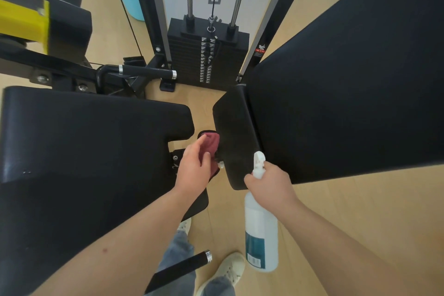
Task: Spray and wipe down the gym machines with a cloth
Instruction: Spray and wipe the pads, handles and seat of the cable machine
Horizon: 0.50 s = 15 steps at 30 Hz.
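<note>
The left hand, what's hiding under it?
A dark red cloth, which the left hand holds against the edge of a small black pad. The hand covers much of the cloth, so what lies beneath it cannot be seen.

crumpled maroon cloth [213, 142] against the small black pad [236, 125], white spray bottle [260, 230] upright nearby

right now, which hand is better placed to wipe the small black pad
Left: the left hand holds the dark red cloth beside the small black pad; the right hand grips the white spray bottle.
</note>
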Tool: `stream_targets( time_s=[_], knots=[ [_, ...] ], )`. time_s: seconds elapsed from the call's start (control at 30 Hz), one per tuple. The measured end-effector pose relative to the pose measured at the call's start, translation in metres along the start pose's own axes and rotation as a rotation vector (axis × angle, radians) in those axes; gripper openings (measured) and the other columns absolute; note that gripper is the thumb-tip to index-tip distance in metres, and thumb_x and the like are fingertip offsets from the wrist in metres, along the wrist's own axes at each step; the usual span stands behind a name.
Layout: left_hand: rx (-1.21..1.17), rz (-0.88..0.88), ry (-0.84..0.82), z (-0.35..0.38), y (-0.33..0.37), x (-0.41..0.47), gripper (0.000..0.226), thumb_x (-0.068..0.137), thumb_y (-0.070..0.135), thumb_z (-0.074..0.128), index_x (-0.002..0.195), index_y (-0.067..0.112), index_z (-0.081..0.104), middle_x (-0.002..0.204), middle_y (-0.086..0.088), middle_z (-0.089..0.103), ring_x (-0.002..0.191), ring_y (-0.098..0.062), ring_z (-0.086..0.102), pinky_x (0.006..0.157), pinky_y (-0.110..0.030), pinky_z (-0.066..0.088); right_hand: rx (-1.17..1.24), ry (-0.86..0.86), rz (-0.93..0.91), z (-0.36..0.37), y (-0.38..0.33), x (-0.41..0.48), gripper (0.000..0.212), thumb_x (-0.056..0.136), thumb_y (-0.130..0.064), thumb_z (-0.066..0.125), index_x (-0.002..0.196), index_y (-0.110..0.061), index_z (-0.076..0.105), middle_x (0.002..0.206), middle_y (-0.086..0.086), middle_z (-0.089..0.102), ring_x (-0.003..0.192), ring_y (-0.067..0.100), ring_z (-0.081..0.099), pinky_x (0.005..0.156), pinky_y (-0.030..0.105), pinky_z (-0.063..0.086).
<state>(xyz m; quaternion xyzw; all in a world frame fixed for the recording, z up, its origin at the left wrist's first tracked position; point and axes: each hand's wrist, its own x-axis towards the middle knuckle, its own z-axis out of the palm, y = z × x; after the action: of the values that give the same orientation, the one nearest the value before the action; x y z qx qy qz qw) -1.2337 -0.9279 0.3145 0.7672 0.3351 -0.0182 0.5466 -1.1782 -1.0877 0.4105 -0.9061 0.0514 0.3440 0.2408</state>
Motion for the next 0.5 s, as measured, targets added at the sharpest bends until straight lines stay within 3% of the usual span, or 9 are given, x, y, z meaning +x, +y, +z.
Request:
stream_targets(
  time_s=[0.07,0.1,0.2,0.27,0.37,0.43,0.5],
  knots=[
    [-0.072,-0.019,-0.022,0.001,0.005,0.004,0.045,0.111,0.016,0.038,0.152,0.033,0.043,0.148,0.008,0.048,0.126,-0.006,0.051,0.093,-0.008,0.043,-0.004,0.007,-0.029,-0.008,-0.013,0.003,0.018,0.097,-0.031,0.062,0.11,-0.021,0.057,0.089,-0.003,0.058,0.073,0.009,0.056,0.054,0.02,0.038],
    [-0.108,-0.018,-0.027,0.002,0.009,0.008,0.044,0.111,0.016,0.036,0.151,0.034,0.044,0.148,0.008,0.049,0.127,-0.007,0.051,0.093,-0.01,0.046,-0.016,0.006,-0.047,-0.012,-0.019,0.005,0.019,0.097,-0.033,0.063,0.112,-0.023,0.056,0.091,-0.003,0.059,0.074,0.009,0.057,0.055,0.02,0.038],
    [-0.225,-0.016,-0.044,0.007,0.024,0.023,0.046,0.11,0.014,0.034,0.148,0.038,0.045,0.148,0.01,0.05,0.132,-0.009,0.051,0.113,-0.036,0.046,-0.027,0.019,-0.088,-0.025,-0.04,0.01,0.018,0.095,-0.033,0.064,0.109,-0.026,0.055,0.091,-0.002,0.06,0.076,0.011,0.06,0.057,0.022,0.042],
    [-0.403,-0.098,-0.091,0.009,0.041,0.038,0.053,0.108,0.006,0.033,0.142,0.043,0.05,0.148,0.009,0.049,0.132,-0.014,0.052,0.113,-0.047,0.046,-0.024,0.047,-0.112,-0.034,-0.056,0.019,0.02,0.094,-0.033,0.066,0.109,-0.029,0.053,0.092,-0.003,0.059,0.078,0.011,0.06,0.057,0.022,0.042],
    [-0.648,-0.28,-0.229,0.013,0.062,0.052,0.062,0.104,-0.003,0.036,0.141,0.043,0.053,0.146,0.004,0.048,0.127,-0.023,0.055,0.11,-0.049,0.049,-0.038,0.082,-0.138,-0.05,-0.078,0.034,0.025,0.094,-0.035,0.067,0.112,-0.033,0.05,0.092,-0.006,0.057,0.078,0.009,0.06,0.056,0.021,0.04],
    [-0.531,-0.172,-0.337,0.024,0.066,0.052,0.065,0.104,0.0,0.045,0.151,0.045,0.04,0.154,0.006,0.042,0.137,-0.022,0.05,0.113,-0.047,0.046,-0.045,0.106,-0.152,-0.058,-0.089,0.047,0.025,0.093,-0.036,0.067,0.112,-0.033,0.05,0.091,-0.008,0.057,0.077,0.008,0.059,0.056,0.019,0.039],
    [-0.211,0.062,-0.411,0.042,0.059,0.051,0.07,0.106,0.015,0.05,0.16,0.047,0.019,0.169,0.014,0.018,0.154,-0.019,0.023,0.125,-0.045,0.027,-0.028,0.132,-0.153,-0.064,-0.097,0.058,0.026,0.093,-0.036,0.067,0.113,-0.031,0.051,0.092,-0.01,0.057,0.077,0.008,0.059,0.056,0.019,0.04]
  ],
)
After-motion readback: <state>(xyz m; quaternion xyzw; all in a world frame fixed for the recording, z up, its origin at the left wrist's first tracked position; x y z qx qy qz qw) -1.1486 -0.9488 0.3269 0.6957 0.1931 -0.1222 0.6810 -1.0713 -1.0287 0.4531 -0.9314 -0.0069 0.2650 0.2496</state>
